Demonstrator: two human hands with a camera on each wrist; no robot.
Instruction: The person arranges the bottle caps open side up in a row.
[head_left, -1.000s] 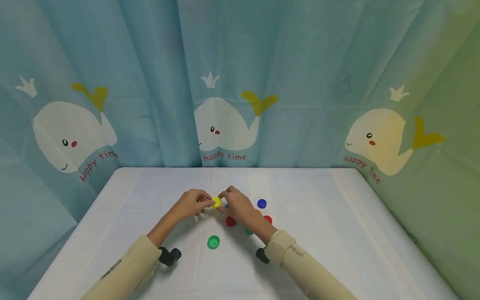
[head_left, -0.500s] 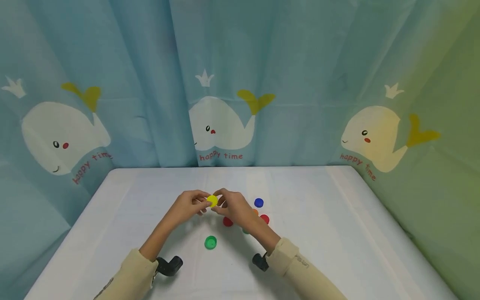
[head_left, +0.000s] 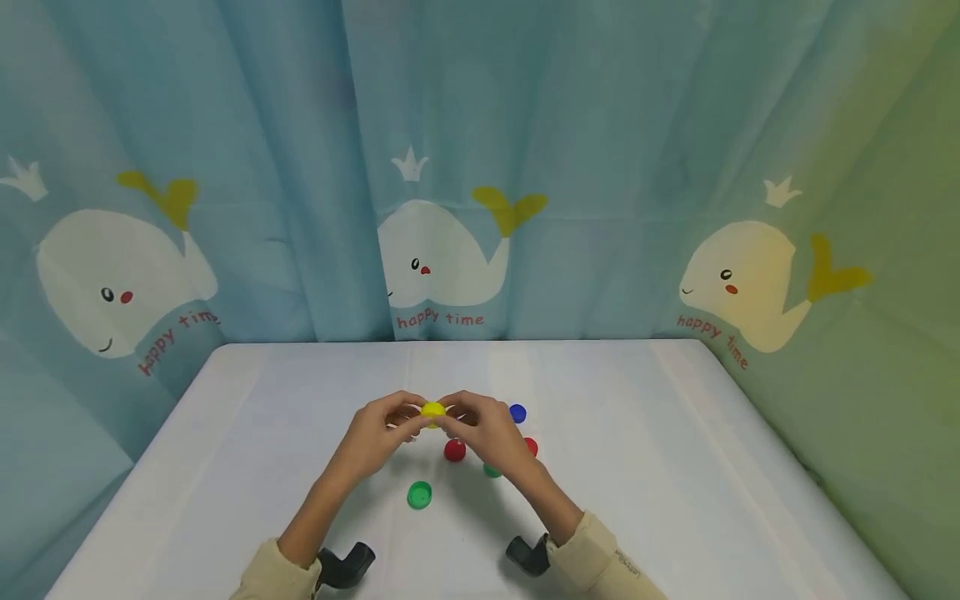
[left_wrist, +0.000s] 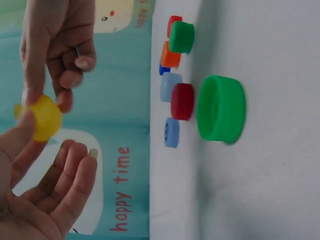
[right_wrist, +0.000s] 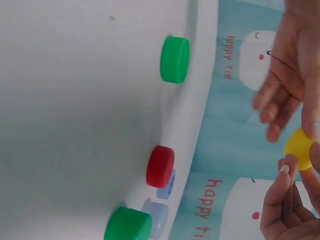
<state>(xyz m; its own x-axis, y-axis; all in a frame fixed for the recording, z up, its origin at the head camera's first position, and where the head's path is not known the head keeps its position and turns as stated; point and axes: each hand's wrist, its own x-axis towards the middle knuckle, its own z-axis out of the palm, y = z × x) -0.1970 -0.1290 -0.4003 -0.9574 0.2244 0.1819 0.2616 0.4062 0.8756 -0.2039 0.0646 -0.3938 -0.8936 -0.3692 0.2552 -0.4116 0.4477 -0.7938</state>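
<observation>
Both hands pinch a yellow bottle cap (head_left: 432, 410) between thumbs and fingertips, up above the table. The left hand (head_left: 378, 429) has it from the left, its other fingers loosely bent below. From the opposite side comes the right hand (head_left: 483, 427), thumb and forefinger at the cap's edge. In the left wrist view the yellow cap (left_wrist: 47, 119) shows its rounded side, partly covered by a thumb. Nearest below the hands lies a red cap (head_left: 454, 450). Closer to the person, a green cap (head_left: 419, 495) lies with its hollow side up.
Several more caps lie on the white table (head_left: 660, 467): a blue one (head_left: 517, 413), a second red one (head_left: 532, 447) and another green one (head_left: 492, 470). The left wrist view also shows an orange cap (left_wrist: 170, 54) and light blue caps (left_wrist: 171, 132). A whale-print curtain (head_left: 600, 167) hangs behind.
The yellow cap has tilted from face-on to a flatter angle. The right hand's thumb and fingers have closed in on it, and the hands are now level with each other.
</observation>
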